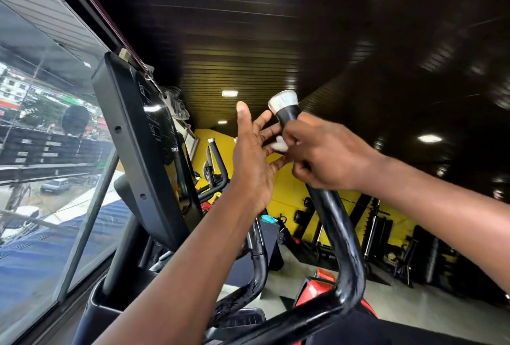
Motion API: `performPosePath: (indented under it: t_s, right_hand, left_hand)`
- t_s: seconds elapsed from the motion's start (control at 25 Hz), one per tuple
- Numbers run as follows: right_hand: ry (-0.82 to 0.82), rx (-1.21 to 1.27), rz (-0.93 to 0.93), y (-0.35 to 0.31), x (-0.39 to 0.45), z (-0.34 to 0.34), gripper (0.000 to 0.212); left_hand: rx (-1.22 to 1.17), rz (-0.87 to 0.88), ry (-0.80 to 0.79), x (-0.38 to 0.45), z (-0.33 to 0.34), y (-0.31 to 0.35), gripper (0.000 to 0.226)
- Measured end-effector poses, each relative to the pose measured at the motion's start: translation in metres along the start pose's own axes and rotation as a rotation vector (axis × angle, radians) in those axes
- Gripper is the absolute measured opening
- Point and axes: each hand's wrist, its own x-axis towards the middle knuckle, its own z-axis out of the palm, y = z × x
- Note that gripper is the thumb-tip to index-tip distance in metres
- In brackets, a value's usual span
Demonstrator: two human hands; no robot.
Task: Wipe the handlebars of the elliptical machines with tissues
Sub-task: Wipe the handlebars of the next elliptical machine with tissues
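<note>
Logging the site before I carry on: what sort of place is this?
Almost certainly a gym. An elliptical's handlebar and console fill the foreground, and more machines and weight racks stand along the yellow wall behind.

console (pixel 143 134) left | handlebar (pixel 335 223) right | tissue (pixel 280 143) between hands

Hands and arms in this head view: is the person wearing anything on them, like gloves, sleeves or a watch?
Nothing shows. The left hand and right hand are bare, with no gloves or rings visible. Both forearms are uncovered to the frame's edge, no sleeves, and no watch or band at either wrist.
</note>
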Motion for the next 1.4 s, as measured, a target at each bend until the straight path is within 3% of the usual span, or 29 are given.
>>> performPosePath:
  t_s: [0.08, 0.2, 0.36, 0.6, 0.72, 0.8, 0.84, 0.92, 0.96, 1.0, 1.12, 1.16, 1.28, 1.4]
  right_hand:
    - [-0.023, -0.018, 0.045, 0.003, 0.009, -0.002, 0.026]
    - [0.061, -0.149, 0.198, 0.009, 0.037, -0.004, 0.010]
    - [0.016, -0.243, 0.154, 0.000, 0.044, 0.005, 0.008]
    - [0.335, -0.067, 0.559, -0.018, 0.037, 0.014, 0.015]
    - [0.433, 0.088, 0.745, -0.026, 0.037, 0.013, 0.021]
    - [0.396, 0.287, 0.928, -0.019, 0.040, 0.015, 0.028]
    - [0.360, 0.500, 1.015, -0.013, 0.040, 0.015, 0.029]
    - [0.311, 1.188, 1.117, 0.000, 0.036, 0.012, 0.027]
    - [0.286, 1.379, 1.146, 0.004, 0.032, 0.010, 0.029]
    - [0.261, 1.416, 1.145, 0.007, 0.027, 0.011, 0.032]
    - [0.398, 1.037, 1.069, 0.009, 0.024, 0.019, 0.028]
    - [0.412, 1.040, 1.054, 0.009, 0.024, 0.019, 0.027]
    - [0.316, 1.372, 1.085, 0.011, 0.020, 0.025, 0.039]
    - [0.467, 1.565, 0.955, 0.015, 0.014, 0.035, 0.029]
  left_hand:
    - [0.008, 0.016, 0.001, 0.002, 0.002, 0.001, 0.071]
    - [0.016, 0.032, 0.003, 0.002, 0.003, -0.001, 0.067]
    - [-0.003, 0.062, -0.001, 0.004, -0.003, 0.004, 0.072]
    - [0.045, 0.082, -0.020, 0.005, -0.003, 0.006, 0.072]
    - [0.040, 0.069, -0.022, 0.003, -0.003, 0.007, 0.072]
    - [0.042, 0.071, -0.017, 0.003, -0.003, 0.008, 0.073]
    - [0.049, 0.076, -0.010, 0.002, -0.003, 0.008, 0.073]
    - [0.068, 0.086, 0.013, 0.001, -0.003, 0.006, 0.070]
    - [0.072, 0.083, 0.022, 0.000, -0.002, 0.005, 0.069]
    - [0.077, 0.075, 0.031, -0.001, -0.001, 0.004, 0.068]
    - [0.127, 0.094, 0.024, -0.001, 0.000, 0.001, 0.061]
    - [0.159, 0.113, 0.021, 0.000, 0.001, -0.001, 0.055]
    - [0.294, 0.176, 0.062, -0.003, 0.005, -0.005, 0.027]
    - [0.452, 0.276, 0.122, -0.001, 0.006, -0.014, 0.032]
